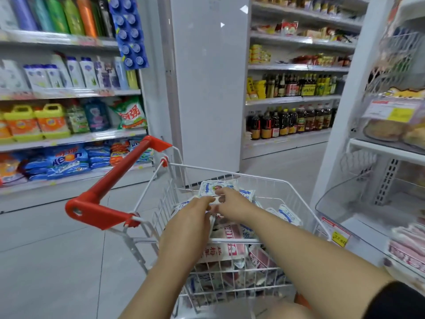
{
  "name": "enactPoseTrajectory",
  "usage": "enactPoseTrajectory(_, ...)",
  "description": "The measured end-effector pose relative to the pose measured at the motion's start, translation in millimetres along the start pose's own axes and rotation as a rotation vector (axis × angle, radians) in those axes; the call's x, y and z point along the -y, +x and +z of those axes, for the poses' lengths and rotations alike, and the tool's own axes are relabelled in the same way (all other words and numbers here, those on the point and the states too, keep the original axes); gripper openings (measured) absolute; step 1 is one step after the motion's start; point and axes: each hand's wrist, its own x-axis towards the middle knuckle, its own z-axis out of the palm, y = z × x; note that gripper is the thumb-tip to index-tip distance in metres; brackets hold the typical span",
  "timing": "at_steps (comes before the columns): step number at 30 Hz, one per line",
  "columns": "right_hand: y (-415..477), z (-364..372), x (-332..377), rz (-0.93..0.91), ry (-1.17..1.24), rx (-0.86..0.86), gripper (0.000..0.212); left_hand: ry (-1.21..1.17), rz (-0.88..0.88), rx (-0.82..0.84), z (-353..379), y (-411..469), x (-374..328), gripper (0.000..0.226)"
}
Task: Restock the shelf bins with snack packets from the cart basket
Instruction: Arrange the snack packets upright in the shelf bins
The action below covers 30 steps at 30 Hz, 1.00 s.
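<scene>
A white wire cart basket [271, 180] with a red handle [119, 180] holds several white snack packets with blue or pink print [227, 247]. Both my hands reach into it. My right hand [232, 200] and my left hand [195, 210] together pinch the near edge of one white-and-blue packet [212, 187] lying on top of the pile at the far side. To the right stands the white shelf unit with clear plastic bins [333, 203]; its lower bin [409, 252] holds pink-printed packets.
A white pillar [207, 88] rises just beyond the cart. Detergent and shampoo shelves [69, 111] line the left; sauce-bottle shelves [294, 107] stand behind. Grey tiled floor [57, 261] spreads left of the cart. A yellow price tag [339, 238] hangs on the bin front.
</scene>
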Motion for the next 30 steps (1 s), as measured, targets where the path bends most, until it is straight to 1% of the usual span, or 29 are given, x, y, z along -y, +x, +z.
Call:
enactPoseTrajectory(2, 9.5, 5.2, 0.5, 0.028, -0.007, 0.014, 0.058, 0.026, 0.011, -0.006, 0.3, -1.4, -1.0, 0.044)
enactPoseTrajectory(5, 15.9, 7.3, -3.4, 0.02, -0.054, -0.012, 0.034, 0.036, 0.004, -0.015, 1.2, -1.3, -0.1, 0.045)
enactPoseTrajectory(6, 16.5, 7.0, -5.3, 0.029, -0.039, -0.022, 0.03, 0.044, 0.005, -0.013, 1.8, -0.8, 0.5, 0.044)
enactPoseTrajectory(8, 12.6, 3.1, -5.9, 0.07, 0.029, 0.01, 0.022, 0.056, 0.013, -0.015, 3.2, 0.2, 1.4, 0.039)
enactPoseTrajectory(9, 7.5, -0.4, -4.1, 0.083, 0.031, 0.034, 0.013, 0.058, 0.015, -0.02, 3.0, 0.2, 1.2, 0.037)
enactPoseTrajectory(10, 1.8, -4.6, -2.0, 0.074, 0.009, 0.047, 0.012, 0.063, 0.019, -0.022, 3.5, 0.5, 1.8, 0.035)
enactPoseTrajectory(12, -6.1, -16.4, -1.9, 0.0, -0.03, 0.025, 0.03, 0.075, 0.035, -0.031, 4.8, 0.3, 3.1, 0.034)
enactPoseTrajectory(16, -35.1, -47.9, -6.7, -0.196, -0.106, -0.171, 0.024, 0.041, 0.095, -0.055, 2.6, 0.5, 4.0, 0.032)
enactPoseTrajectory(18, -57.1, -68.4, -11.8, -0.266, -0.129, -0.301, 0.022, -0.006, 0.11, -0.057, 0.6, 2.7, 2.8, 0.038)
enactPoseTrajectory(20, -84.6, -89.8, -16.3, -0.323, -0.118, -0.429, 0.018, -0.134, 0.12, -0.07, 0.3, 4.2, -4.8, 0.048)
enactPoseTrajectory(22, -109.3, -110.8, -24.0, -0.373, -0.056, -0.521, 0.012, -0.357, 0.124, -0.053, 3.5, 4.1, -24.3, 0.057)
enactPoseTrajectory(25, -148.9, -136.9, -38.7, -0.378, 0.016, -0.565, 0.006, -0.689, 0.079, 0.108, 14.5, 0.2, -74.1, 0.066)
enactPoseTrajectory(26, -162.8, -143.8, -43.7, -0.385, 0.018, -0.581, 0.007, -0.776, 0.084, 0.172, 21.5, -1.4, -90.9, 0.064)
enactPoseTrajectory(28, -192.0, -157.2, -53.7, -0.411, -0.023, -0.636, 0.007, -0.9, 0.151, 0.309, 36.7, -8.4, -125.3, 0.052)
enactPoseTrajectory(30, -219.3, -171.2, -67.7, -0.412, -0.111, -0.71, 0.018, -1.016, 0.202, 0.457, 57.0, -17.9, -154.5, 0.044)
